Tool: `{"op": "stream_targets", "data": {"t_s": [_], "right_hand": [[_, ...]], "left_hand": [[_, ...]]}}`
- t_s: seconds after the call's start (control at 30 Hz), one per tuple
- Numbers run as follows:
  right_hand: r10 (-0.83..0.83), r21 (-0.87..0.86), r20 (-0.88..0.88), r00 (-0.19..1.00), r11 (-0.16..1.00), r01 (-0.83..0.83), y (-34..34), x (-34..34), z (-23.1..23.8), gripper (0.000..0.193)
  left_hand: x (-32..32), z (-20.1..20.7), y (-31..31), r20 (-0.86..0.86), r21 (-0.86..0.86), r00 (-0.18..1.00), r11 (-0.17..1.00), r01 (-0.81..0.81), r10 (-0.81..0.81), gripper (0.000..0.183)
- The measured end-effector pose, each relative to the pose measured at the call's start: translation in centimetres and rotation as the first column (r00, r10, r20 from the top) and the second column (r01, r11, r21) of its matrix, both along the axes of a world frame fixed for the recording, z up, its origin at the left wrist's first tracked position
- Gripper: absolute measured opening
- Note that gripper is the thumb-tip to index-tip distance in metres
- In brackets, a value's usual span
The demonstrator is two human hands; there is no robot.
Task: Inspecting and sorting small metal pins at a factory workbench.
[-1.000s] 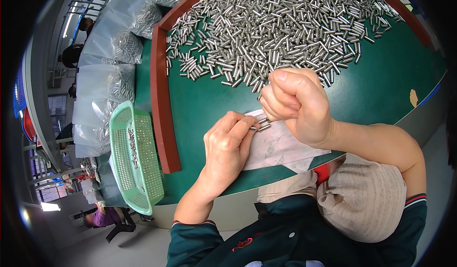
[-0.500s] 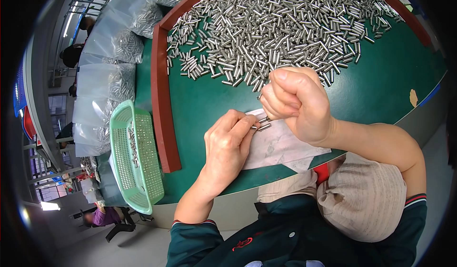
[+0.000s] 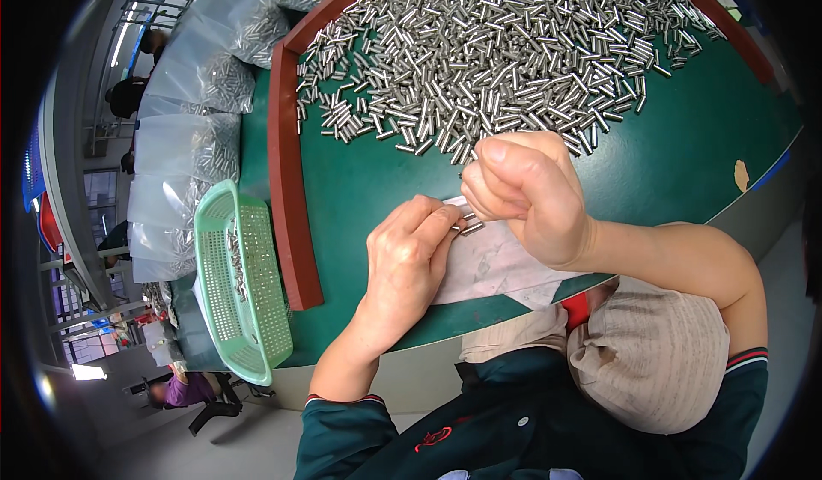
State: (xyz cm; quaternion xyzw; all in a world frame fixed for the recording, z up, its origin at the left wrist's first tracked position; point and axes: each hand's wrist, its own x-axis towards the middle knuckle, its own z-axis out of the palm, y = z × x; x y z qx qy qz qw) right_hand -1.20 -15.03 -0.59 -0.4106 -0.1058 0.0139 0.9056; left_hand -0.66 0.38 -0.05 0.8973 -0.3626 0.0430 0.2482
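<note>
My left hand is pinched around a few short metal pins, whose shiny ends stick out past the fingertips to the right. Just right of it, my right hand is curled into a fist with the thumb on top. A small dark tip shows by its fingers; what the fist holds is hidden. Both hands are over a pale pinkish cloth with grey smudges, lying on the green tabletop. Beyond them spreads a large heap of loose silvery metal pins.
A red-brown raised border runs along the table's left and far sides. Outside it stand a light green perforated basket with some pins and several clear bags of pins. A tan scrap lies at right. People are in the left background.
My right fist has come slightly down and closer to me. The left hand keeps its pinch on the pins, almost unmoved. The whole view has shifted a little.
</note>
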Motion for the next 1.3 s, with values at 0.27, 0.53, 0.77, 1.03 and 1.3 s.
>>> {"op": "stream_targets", "data": {"t_s": [0.27, 0.53, 0.77, 1.03, 1.3], "right_hand": [[-0.006, -0.092, 0.052, 0.999, 0.996, 0.011, 0.1, -0.1, -0.2, 0.034], [0.013, -0.010, -0.049, 0.999, 1.000, -0.014, 0.0, 0.0, 0.2, 0.036], [-0.058, 0.030, -0.014, 0.998, 0.998, 0.059, -0.7, 0.6, 0.5, 0.036], [-0.039, -0.003, -0.017, 0.999, 0.999, 0.039, -0.5, 0.4, 0.5, 0.036], [-0.003, 0.025, -0.062, 0.998, 1.000, 0.005, -0.5, 0.5, 0.3, 0.036]], "left_hand": [[0.1, 0.2, -0.1, -0.003, 0.005, 1.000, 1.000, 0.029, -0.029, 0.014], [-0.1, 0.1, 0.0, -0.015, -0.013, 1.000, 1.000, 0.005, -0.005, 0.013], [0.0, 0.9, -0.1, 0.064, -0.045, 0.994, 0.995, -0.089, 0.092, 0.021], [0.3, 0.0, -0.2, -0.096, -0.067, 0.995, 0.997, -0.024, 0.017, 0.019], [0.2, 0.1, -0.1, -0.078, -0.045, 0.997, 0.998, -0.032, 0.029, 0.018]]}}
